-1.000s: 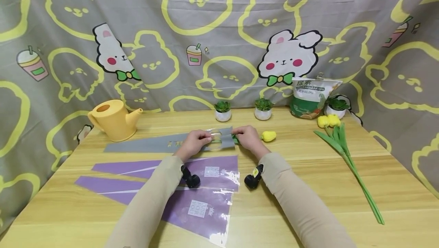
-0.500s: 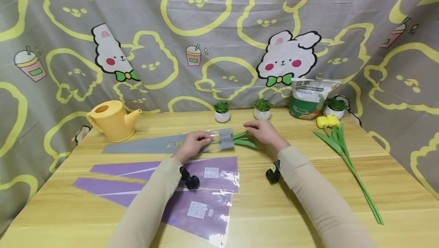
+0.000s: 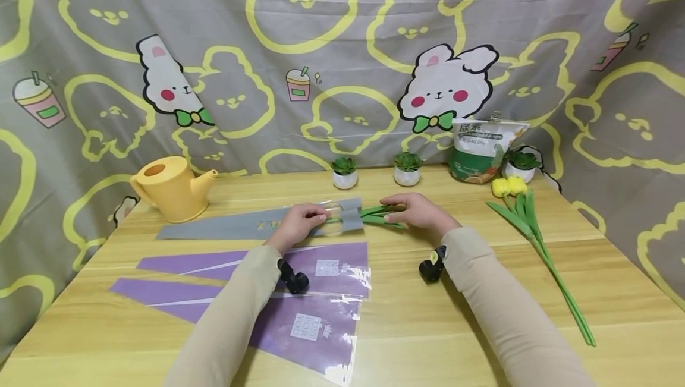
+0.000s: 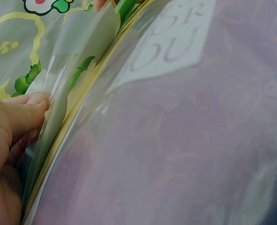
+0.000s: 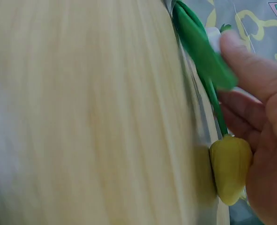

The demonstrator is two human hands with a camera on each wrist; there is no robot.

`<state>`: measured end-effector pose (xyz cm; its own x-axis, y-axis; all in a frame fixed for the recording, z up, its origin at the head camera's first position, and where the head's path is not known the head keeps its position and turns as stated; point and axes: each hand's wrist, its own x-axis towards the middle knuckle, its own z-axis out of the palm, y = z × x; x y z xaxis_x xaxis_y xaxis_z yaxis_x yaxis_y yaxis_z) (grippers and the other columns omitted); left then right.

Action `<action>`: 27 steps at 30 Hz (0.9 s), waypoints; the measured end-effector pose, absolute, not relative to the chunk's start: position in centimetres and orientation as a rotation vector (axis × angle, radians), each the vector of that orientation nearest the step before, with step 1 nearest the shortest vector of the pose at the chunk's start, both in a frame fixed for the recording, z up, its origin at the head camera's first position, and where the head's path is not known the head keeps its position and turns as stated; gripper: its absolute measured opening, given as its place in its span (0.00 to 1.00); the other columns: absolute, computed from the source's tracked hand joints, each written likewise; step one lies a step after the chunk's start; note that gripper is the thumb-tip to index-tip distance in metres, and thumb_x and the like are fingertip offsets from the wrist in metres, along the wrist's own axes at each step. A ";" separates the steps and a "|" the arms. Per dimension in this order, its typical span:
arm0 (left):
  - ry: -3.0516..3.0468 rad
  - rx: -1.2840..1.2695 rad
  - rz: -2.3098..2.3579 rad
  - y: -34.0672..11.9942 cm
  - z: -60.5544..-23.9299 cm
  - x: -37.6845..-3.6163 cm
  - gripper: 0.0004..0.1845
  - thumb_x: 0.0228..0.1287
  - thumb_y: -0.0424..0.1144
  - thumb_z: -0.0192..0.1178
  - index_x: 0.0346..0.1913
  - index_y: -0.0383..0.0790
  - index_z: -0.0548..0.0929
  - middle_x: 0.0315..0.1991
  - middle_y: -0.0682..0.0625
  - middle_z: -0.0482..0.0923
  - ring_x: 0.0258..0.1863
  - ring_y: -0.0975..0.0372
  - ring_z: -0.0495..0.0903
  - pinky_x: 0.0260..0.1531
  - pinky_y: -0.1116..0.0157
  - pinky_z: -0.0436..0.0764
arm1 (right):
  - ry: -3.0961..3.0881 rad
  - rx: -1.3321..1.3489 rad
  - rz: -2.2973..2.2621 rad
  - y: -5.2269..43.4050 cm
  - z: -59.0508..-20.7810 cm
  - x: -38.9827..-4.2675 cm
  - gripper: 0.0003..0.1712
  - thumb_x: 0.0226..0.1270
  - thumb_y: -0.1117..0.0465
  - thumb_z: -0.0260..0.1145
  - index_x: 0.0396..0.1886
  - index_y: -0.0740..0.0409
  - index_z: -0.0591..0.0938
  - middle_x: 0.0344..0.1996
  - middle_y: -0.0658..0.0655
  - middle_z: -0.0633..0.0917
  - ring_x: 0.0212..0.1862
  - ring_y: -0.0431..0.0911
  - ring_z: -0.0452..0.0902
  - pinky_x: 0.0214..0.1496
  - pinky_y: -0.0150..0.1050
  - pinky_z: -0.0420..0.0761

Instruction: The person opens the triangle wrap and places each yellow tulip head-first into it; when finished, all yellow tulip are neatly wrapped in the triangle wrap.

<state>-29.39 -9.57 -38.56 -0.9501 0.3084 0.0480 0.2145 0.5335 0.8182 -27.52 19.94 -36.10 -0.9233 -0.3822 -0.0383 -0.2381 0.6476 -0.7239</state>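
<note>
Both hands work mid-table: left hand [image 3: 299, 223] pinches the grey sleeve [image 3: 257, 223] mouth (clear film edge), right hand [image 3: 423, 211] grasps the yellow tulip [image 5: 229, 173], stem entering it.

Watering can [image 3: 170, 188] sits at the table's [image 3: 481, 315] back left, little potted plants [image 3: 345, 172] along the back edge, loose tulips [image 3: 530, 220] right, wrapping sleeves [image 3: 299, 298] front left, I think.

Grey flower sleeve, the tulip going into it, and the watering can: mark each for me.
grey flower sleeve [image 3: 225, 225], head view, on its flat grey middle.
tulip [image 5: 230, 169], right wrist view, on the yellow bud.
watering can [image 3: 170, 188], head view, on its yellow body.
</note>
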 end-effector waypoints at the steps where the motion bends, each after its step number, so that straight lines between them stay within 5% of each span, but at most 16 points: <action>1: 2.661 0.455 1.397 -9.5 -38.6 -29.4 0.09 0.63 0.37 0.59 0.43 0.40 0.85 0.47 0.46 0.80 0.50 0.54 0.76 0.51 0.57 0.72 | 2.677 -0.520 -1.123 19.9 -36.2 -27.5 0.28 0.61 0.56 0.65 0.60 0.57 0.73 0.59 0.60 0.75 0.62 0.55 0.66 0.66 0.51 0.60; 27: 2.721 0.465 1.271 -8.9 -38.0 -29.2 0.07 0.63 0.35 0.58 0.38 0.38 0.85 0.44 0.45 0.80 0.45 0.56 0.76 0.48 0.58 0.72 | 2.942 -0.466 -1.099 18.0 -36.9 -26.4 0.10 0.60 0.69 0.63 0.38 0.57 0.86 0.38 0.57 0.86 0.47 0.52 0.79 0.50 0.46 0.76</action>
<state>-29.20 -8.90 -37.98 -0.9480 0.3162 0.0359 0.2304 0.6044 0.7626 -26.41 18.03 -36.91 -0.9563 -0.2606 0.1325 -0.2836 0.7173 -0.6364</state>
